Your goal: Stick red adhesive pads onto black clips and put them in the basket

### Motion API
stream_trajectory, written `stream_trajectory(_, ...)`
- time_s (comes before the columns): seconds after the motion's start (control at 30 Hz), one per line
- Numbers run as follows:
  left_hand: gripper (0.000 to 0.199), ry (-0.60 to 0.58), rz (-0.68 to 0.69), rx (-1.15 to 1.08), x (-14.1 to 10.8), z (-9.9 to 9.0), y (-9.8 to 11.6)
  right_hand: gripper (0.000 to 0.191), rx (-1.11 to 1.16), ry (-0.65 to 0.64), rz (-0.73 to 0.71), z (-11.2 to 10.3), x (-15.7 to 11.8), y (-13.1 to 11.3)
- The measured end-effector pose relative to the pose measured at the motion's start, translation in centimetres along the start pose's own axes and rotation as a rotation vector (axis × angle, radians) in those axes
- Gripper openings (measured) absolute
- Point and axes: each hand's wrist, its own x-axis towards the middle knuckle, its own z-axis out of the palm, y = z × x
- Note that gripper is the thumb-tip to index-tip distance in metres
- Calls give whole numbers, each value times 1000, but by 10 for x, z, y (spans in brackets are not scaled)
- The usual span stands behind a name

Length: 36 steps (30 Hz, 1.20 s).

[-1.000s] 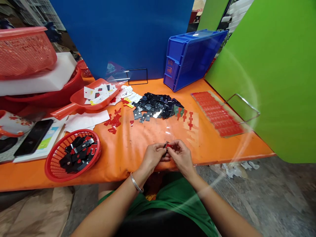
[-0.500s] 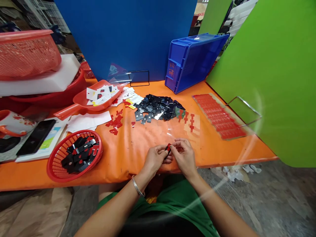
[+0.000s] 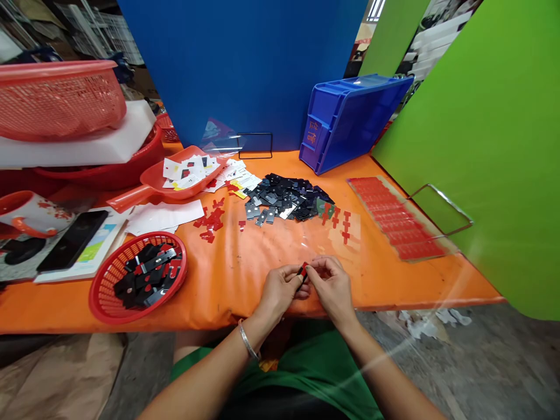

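Above the table's front edge, my left hand (image 3: 280,289) pinches a small black plate (image 3: 300,277) between thumb and fingers. A red sticker (image 3: 305,266) covers the plate's upper end. My right hand (image 3: 333,287) is closed at that end, its thumb and fingertip pressed on the red sticker. Beyond my hands lies a heap of black plates (image 3: 284,195), with red stickers on a clear sheet (image 3: 346,227) at its right. Loose red stickers (image 3: 212,220) lie to the left. A red basket (image 3: 94,294) holds black plates, some bearing red pieces.
A red backing sheet (image 3: 394,219) lies at the right by a green panel (image 3: 494,146). A blue crate (image 3: 350,125) stands on its side at the back. On the left are a red scoop (image 3: 151,178) with paper scraps, a phone (image 3: 72,242) and a mug (image 3: 32,213).
The view has shifted slightly, so the whole scene sits a little lower and further right. Both hands stay together on the black plate, with only small finger movement.
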Motion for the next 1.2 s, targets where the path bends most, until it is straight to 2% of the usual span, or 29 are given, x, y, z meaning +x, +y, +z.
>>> stream_trajectory(0.13, 22, -12, 38, -25, 0, -1, -2, 18, -4, -15, 28, 1, 0, -1)
stream_trajectory(0.23, 25, -35, 72, -38, -2, -3, -2, 17, -96, -11, -30, 1, 0, -3)
stream_trajectory(0.3, 27, -41, 78, -44, -3, -4, -1, 17, -183, 37, -72, 0, 0, -4)
stream_trajectory(0.4, 29, -54, 85, -64, -5, -5, 1, 43, -223, 125, -42, -3, 3, -5)
stream_trajectory(0.47, 32, -57, 78, -64, -6, -5, 1, 54, -139, 54, 42, -7, 5, -5)
stream_trajectory(0.57, 35, -49, 57, -31, -8, -5, 2, 42, 79, -210, 200, -9, 9, -4)
stream_trajectory(0.63, 35, -46, 47, -10, -7, -6, 3, 39, 180, -296, 271, -8, 10, -3)
stream_trajectory(0.83, 30, -27, 31, -20, -7, -7, 6, 39, 308, -302, 460, -3, 17, -6)
stream_trajectory(0.93, 30, -37, 61, -53, -19, -7, 14, 42, 310, -303, 524, -2, 25, -12)
stream_trajectory(1.03, 33, -101, 126, -72, -41, -16, 37, 43, 244, -285, 454, 2, 38, -17)
stream_trajectory(1.1, 36, -66, 202, -28, -56, -35, 57, 38, 126, -290, 306, 8, 49, -16)
stream_trajectory(1.13, 38, -3, 258, 21, -63, -49, 68, 34, 55, -298, 213, 13, 55, -15)
stream_trajectory(1.2, 44, 211, 387, 172, -72, -84, 88, 24, -95, -313, 28, 26, 67, -12)
